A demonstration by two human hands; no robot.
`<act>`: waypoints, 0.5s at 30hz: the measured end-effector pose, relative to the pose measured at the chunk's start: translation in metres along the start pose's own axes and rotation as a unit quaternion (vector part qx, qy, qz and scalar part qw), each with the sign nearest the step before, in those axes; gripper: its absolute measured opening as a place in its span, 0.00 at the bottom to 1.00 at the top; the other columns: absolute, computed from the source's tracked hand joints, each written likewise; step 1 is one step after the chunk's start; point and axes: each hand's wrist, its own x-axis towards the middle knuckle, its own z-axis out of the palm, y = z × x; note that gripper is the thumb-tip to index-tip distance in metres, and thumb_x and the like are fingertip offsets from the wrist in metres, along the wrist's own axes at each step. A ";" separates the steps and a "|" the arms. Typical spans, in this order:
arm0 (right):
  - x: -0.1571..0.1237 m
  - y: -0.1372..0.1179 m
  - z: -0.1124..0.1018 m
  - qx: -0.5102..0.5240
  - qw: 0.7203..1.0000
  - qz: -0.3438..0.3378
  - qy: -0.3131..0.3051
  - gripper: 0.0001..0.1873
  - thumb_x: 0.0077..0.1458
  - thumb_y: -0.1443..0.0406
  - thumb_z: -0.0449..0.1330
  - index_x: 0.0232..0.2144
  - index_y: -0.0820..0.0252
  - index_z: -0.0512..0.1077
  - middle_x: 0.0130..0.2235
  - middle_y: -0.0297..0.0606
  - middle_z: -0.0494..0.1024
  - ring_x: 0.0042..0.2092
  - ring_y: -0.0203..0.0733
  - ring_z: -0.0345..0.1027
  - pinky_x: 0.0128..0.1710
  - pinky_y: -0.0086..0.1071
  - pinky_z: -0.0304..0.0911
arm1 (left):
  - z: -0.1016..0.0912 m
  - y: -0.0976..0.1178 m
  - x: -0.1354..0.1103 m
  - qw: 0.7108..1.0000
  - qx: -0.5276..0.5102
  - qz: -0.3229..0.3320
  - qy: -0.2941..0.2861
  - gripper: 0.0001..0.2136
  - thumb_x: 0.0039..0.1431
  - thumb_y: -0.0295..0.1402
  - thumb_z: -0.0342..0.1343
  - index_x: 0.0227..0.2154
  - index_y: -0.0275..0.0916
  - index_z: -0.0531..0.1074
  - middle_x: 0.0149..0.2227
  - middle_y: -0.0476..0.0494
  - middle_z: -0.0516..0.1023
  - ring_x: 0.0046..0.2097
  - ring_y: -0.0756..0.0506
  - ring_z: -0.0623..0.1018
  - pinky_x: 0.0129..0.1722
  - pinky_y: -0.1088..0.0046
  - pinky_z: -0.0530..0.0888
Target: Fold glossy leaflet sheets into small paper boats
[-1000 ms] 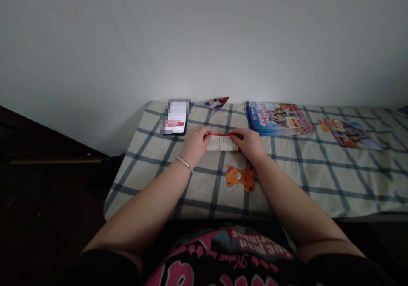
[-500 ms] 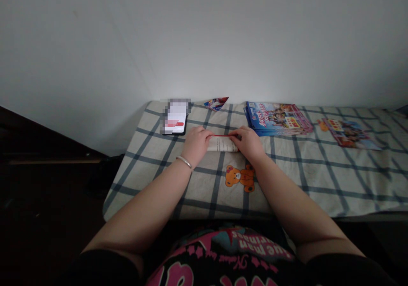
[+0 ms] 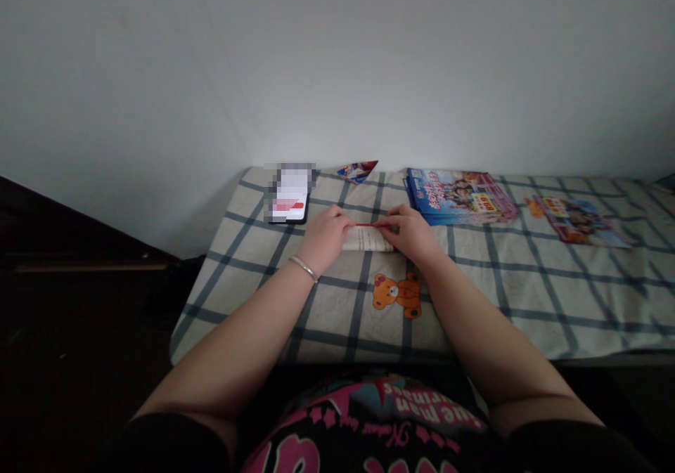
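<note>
At mid-frame, the right hand point(image 3: 415, 236) has edged inward, leaving less red edge point(image 3: 364, 225) exposed. Its fingers, like the left hand's point(image 3: 325, 236), pinch the paper point(image 3: 365, 239).

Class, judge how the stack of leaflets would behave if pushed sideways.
The stack of leaflets might slip apart, since its left edges are uneven. Lying flat and low, it probably won't tip or roll. Its thin-looking layers may bend.

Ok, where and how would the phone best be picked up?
Probably by its two long edges, coming from the near side: the phone lies screen up, those edges running away towards the wall. The left hand is closer, but it is pinching the paper.
</note>
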 end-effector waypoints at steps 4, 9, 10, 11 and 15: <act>-0.001 -0.004 -0.004 -0.012 1.000 0.003 -0.009 0.12 0.54 0.62 0.62 0.40 0.48 0.81 0.45 0.40 0.75 0.45 0.46 0.70 0.48 0.39 0.67 | -0.006 0.003 0.000 0.999 0.029 0.013 -0.021 0.13 0.64 0.27 0.49 0.40 0.38 0.79 0.41 0.41 0.74 0.42 0.43 0.74 0.46 0.64 0.71; -0.004 -0.012 -0.009 -0.031 0.999 0.012 -0.014 0.14 0.52 0.56 0.65 0.41 0.48 0.81 0.46 0.40 0.75 0.46 0.48 0.69 0.48 0.42 0.67 | -0.017 0.011 -0.003 0.995 0.072 0.036 -0.053 0.10 0.63 0.29 0.54 0.42 0.36 0.78 0.47 0.39 0.74 0.46 0.41 0.73 0.49 0.64 0.70; -0.005 -0.013 -0.009 -0.034 0.999 0.014 -0.014 0.15 0.51 0.54 0.66 0.42 0.47 0.81 0.46 0.40 0.75 0.46 0.49 0.69 0.47 0.42 0.67 | -0.019 0.013 -0.003 0.994 0.079 0.036 -0.059 0.10 0.63 0.30 0.54 0.42 0.36 0.78 0.48 0.39 0.74 0.47 0.41 0.73 0.48 0.64 0.70; -0.006 -0.014 -0.009 -0.037 0.999 0.015 -0.014 0.16 0.50 0.53 0.67 0.41 0.47 0.81 0.46 0.40 0.75 0.47 0.50 0.69 0.47 0.42 0.67 | -0.021 0.015 -0.004 0.994 0.086 0.035 -0.063 0.10 0.63 0.31 0.55 0.42 0.36 0.78 0.48 0.39 0.74 0.47 0.40 0.73 0.48 0.64 0.70; -0.009 -0.016 -0.006 -0.049 0.999 0.021 -0.006 0.20 0.47 0.48 0.68 0.41 0.47 0.81 0.48 0.41 0.74 0.47 0.51 0.68 0.46 0.43 0.67 | -0.021 0.021 -0.007 0.992 0.103 0.036 -0.061 0.10 0.62 0.33 0.56 0.42 0.35 0.77 0.47 0.38 0.74 0.47 0.39 0.72 0.46 0.64 0.70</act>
